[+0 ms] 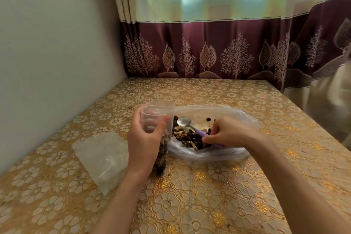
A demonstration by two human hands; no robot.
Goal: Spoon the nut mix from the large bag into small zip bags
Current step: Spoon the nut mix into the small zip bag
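Note:
My left hand (144, 138) grips a small clear zip bag (158, 118) upright, its mouth open at the top and nut mix filling its lower part. The large clear plastic bag (218, 154) lies open on the table just right of it, with a dark pile of nut mix (190, 137) inside. My right hand (228, 133) holds the purple handle of a metal spoon (183, 121). The spoon's bowl looks empty and lies over the nut mix, close to the small bag.
A stack of empty small zip bags (103, 157) lies flat to the left of my left arm. The gold floral tablecloth (209, 205) covers the table, a wall runs along the left and curtains hang behind and to the right.

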